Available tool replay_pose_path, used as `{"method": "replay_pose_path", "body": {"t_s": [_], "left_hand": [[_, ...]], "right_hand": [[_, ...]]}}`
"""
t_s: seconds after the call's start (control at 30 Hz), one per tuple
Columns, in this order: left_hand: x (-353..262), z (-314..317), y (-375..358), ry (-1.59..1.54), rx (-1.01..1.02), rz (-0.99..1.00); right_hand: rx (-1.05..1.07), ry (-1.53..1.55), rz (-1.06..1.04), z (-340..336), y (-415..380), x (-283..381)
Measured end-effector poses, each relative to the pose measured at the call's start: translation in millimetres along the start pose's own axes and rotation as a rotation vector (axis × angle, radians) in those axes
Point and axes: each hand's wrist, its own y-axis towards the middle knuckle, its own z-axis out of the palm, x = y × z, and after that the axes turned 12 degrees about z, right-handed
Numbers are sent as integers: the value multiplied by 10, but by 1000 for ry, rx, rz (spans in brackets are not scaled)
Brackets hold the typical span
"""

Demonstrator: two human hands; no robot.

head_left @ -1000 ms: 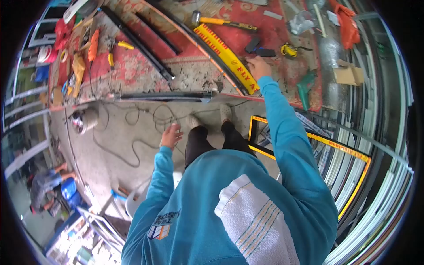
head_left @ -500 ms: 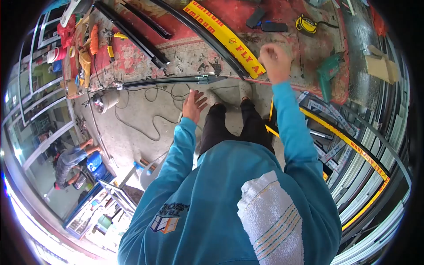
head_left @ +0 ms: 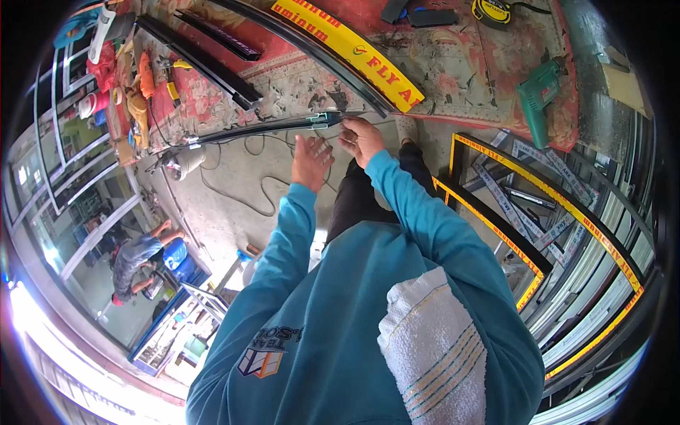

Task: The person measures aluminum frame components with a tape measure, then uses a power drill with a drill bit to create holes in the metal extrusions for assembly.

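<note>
A long dark aluminium profile (head_left: 262, 127) lies along the near edge of the carpet-covered worktable (head_left: 467, 64). Its right end carries a greenish fitting (head_left: 322, 118). My right hand (head_left: 361, 138) has its fingers bunched at that end and touches it; I cannot tell whether it grips the end or holds something small. My left hand (head_left: 312, 159) hovers just below the profile, holding nothing, with its fingers spread. Both arms are in teal sleeves.
On the table lie a yellow-taped curved profile (head_left: 354, 53), black profiles (head_left: 205, 53), a green drill (head_left: 537, 95), a tape measure (head_left: 491, 10) and orange tools (head_left: 145, 74). Yellow-edged frames (head_left: 496, 212) lean at the right. A cable (head_left: 241, 195) trails on the floor. A person (head_left: 142, 258) crouches far left.
My right hand left the far tabletop, rose in a fist and came down to the dark profile's end. My left hand moved up toward the profile, and the view shifted closer.
</note>
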Motion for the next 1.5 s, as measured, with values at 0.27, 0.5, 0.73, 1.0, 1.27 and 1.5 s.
{"method": "replay_pose_path", "body": {"t_s": [0.27,0.5,0.73,1.0,1.27,1.5], "left_hand": [[-231,152,300,-75,-98,104],[-109,190,456,-105,-68,107],[-79,204,437,-79,-72,126],[181,139,669,-113,-195,196],[485,97,998,-286,-287,363],[444,150,959,-340,-209,411]], "right_hand": [[45,6,-7,-12,164,-168],[66,-53,111,12,238,-21],[64,-146,119,-8,359,47],[-4,-438,54,-408,-313,420],[-845,-1591,-1477,-525,-1862,1853],[-1429,-1403,-1129,-896,-1622,2689]]}}
